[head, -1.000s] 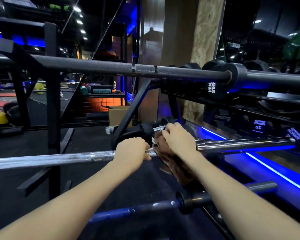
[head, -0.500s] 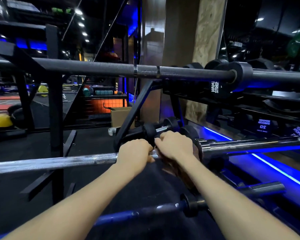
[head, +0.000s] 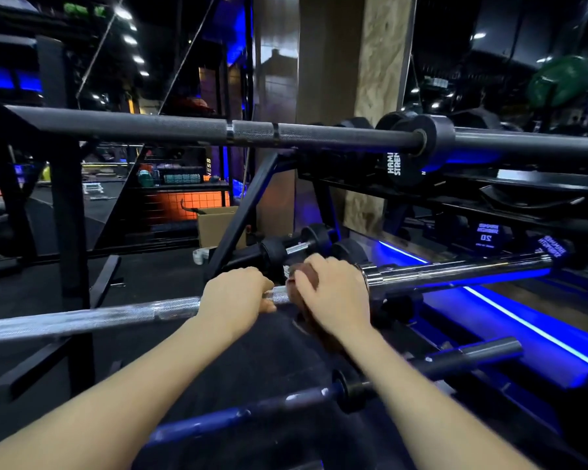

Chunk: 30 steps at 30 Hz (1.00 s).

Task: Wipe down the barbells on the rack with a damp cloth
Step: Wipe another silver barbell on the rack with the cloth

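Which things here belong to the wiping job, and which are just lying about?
Job:
- brown cloth
- chrome barbell
- left hand, gripping the bar
- right hand, holding the cloth
- black barbell
- lower barbell

Lying about:
- cardboard box
- dumbbells
- green plate

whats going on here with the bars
A person is wiping barbells on a rack in a gym. The left hand grips the knurled shaft of the chrome barbell to steady it, while the right hand presses a brown cloth around the shaft beside the shiny sleeve. A black barbell rests above and a darker one below; neither is being touched.
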Each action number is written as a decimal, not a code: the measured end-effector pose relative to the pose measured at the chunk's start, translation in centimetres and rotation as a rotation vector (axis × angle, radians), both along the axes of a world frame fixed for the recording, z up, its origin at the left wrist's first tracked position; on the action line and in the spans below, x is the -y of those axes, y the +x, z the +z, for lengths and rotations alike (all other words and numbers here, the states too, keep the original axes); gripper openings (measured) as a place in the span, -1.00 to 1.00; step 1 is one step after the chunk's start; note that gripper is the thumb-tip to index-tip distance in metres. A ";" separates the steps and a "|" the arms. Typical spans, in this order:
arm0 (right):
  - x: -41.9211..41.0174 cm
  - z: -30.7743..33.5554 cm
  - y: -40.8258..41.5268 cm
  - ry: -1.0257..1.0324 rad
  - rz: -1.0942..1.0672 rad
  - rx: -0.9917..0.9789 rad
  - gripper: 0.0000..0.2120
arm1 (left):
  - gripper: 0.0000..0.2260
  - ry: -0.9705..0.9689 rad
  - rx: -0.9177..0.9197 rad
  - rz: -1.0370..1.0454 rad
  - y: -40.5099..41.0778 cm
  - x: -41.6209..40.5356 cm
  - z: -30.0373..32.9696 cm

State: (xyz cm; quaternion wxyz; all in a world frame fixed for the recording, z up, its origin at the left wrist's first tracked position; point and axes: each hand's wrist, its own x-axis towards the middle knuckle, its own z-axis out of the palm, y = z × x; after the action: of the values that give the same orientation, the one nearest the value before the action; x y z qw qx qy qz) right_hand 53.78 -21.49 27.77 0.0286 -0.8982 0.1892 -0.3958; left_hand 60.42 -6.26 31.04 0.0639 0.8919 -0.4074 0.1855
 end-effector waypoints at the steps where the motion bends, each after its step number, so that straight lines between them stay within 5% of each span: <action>1: -0.6 -1.4 -1.3 -0.055 0.049 0.108 -0.66 | -0.80 -0.011 -0.004 -0.003 0.0 0.0 0.0; 4: -0.1 -1.7 -1.8 -0.090 0.064 0.145 -0.65 | -0.81 -0.016 0.022 -0.016 -0.1 0.0 -0.2; 9: 0.5 3.8 1.9 0.281 -0.051 -0.307 -0.67 | -0.81 -0.005 0.062 -0.015 -0.3 0.0 -0.2; 16: -0.2 -2.7 -2.5 -0.121 0.113 0.122 -0.58 | -0.78 -0.040 0.024 -0.030 0.4 0.0 -0.4; 23: -1.4 3.4 1.6 0.221 -0.082 -0.298 -0.67 | -0.80 -0.079 -0.074 -0.086 0.6 -1.4 0.0; 30: -6.4 1.0 2.5 -0.199 0.171 -0.107 -0.57 | -0.80 -0.070 -0.147 0.083 1.1 -4.8 1.2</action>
State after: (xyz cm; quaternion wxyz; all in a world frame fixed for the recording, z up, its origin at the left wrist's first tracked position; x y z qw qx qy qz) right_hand 56.23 -15.07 28.79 -0.0369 -0.9292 0.0732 -0.3605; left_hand 61.56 -1.48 32.26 0.1170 0.9165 -0.3574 0.1361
